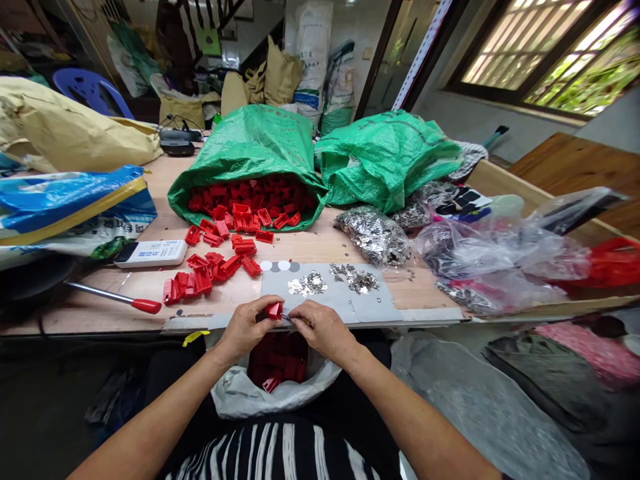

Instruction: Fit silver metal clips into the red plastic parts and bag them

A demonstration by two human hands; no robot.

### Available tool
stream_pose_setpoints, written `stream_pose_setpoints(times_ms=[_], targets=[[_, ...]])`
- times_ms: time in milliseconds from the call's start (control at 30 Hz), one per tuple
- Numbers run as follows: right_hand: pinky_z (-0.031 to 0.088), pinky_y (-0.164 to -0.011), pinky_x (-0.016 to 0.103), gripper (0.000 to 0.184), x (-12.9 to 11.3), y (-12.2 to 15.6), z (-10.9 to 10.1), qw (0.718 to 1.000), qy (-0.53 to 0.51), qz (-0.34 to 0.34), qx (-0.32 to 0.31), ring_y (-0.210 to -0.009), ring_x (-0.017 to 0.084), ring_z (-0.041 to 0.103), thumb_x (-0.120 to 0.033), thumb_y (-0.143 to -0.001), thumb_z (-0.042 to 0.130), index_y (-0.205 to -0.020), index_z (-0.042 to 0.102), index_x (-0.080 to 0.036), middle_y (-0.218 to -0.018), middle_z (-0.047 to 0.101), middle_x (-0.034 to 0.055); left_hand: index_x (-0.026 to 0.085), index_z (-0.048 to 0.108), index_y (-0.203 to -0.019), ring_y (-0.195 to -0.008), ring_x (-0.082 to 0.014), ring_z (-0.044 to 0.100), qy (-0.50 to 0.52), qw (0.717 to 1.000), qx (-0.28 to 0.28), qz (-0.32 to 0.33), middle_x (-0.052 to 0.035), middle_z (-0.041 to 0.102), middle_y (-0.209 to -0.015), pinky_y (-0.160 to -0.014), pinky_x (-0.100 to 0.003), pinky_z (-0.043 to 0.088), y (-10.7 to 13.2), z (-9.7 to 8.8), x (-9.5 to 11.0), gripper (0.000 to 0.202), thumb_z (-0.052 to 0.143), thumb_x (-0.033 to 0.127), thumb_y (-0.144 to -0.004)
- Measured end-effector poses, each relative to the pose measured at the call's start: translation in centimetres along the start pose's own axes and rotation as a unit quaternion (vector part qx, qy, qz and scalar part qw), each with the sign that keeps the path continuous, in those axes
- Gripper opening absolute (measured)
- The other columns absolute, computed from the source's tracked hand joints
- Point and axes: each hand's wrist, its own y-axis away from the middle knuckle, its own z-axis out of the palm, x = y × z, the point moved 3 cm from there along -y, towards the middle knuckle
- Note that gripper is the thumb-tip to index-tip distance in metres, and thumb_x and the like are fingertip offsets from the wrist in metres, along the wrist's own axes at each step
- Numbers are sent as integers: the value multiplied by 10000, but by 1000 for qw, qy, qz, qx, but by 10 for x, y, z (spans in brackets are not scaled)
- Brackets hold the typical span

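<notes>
My left hand is closed on a small red plastic housing, held over the table's front edge. My right hand pinches a slim tool with a dark metal tip, which points at the housing; its handle is mostly hidden by my fingers. Just beyond my hands, two small piles of silvery metal pieces lie on a grey sheet. Loose red housings are heaped to the left. Below my hands, an open white sack in my lap holds more red housings.
A green woven sack spills red housings onto the table. To its right lie another green sack and a clear bag of metal pieces. A white box and a red-tipped handle are at left.
</notes>
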Motion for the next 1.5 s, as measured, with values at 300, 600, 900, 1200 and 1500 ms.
stream_pose_setpoints(times_ms=[300, 600, 900, 1200, 1500], targets=[[455, -734, 241, 151, -20, -1, 1, 990, 104, 88, -41, -853, 164, 628, -197, -921, 491, -955, 638, -213, -922, 645, 31, 205, 636, -1038, -820, -166, 636, -15, 1000, -11, -3, -19, 705, -918, -765, -262, 470, -1, 0, 3, 270, 657, 202, -769], [447, -755, 251, 154, -25, 1, 6, 989, 86, 117, -21, -869, 168, 615, -214, -928, 476, -993, 616, -216, -935, 629, 37, 214, 608, -1049, -841, -169, 634, 31, 999, 7, -23, -15, 679, -941, -785, -276, 487, 2, 5, 1, 285, 656, 227, -768], [435, -790, 293, 176, -16, 23, -7, 994, -90, 46, 42, -871, 168, 568, -199, -954, 383, -1061, 522, -208, -953, 606, 45, 210, 604, -982, -944, -188, 621, 144, 986, 76, -28, -40, 664, -999, -879, -308, 469, 22, 1, 25, 275, 708, 226, -727], [417, -654, 224, 414, -44, 30, -15, 979, -197, 29, -35, -583, 112, 517, -253, -966, 392, -1378, 363, -247, -621, 542, -66, 178, 539, -745, -858, -139, 675, 586, 784, 46, -200, -8, 704, -830, -861, -269, 501, 37, 9, 51, 178, 706, 236, -767], [449, -692, 234, 331, -59, 27, -19, 990, -143, 2, -6, -718, 150, 618, -328, -967, 403, -1272, 497, -240, -811, 672, 6, 114, 641, -814, -726, -137, 697, 679, 667, 77, -298, -72, 723, -806, -786, -277, 573, 45, 16, 63, 181, 505, 180, -913]])
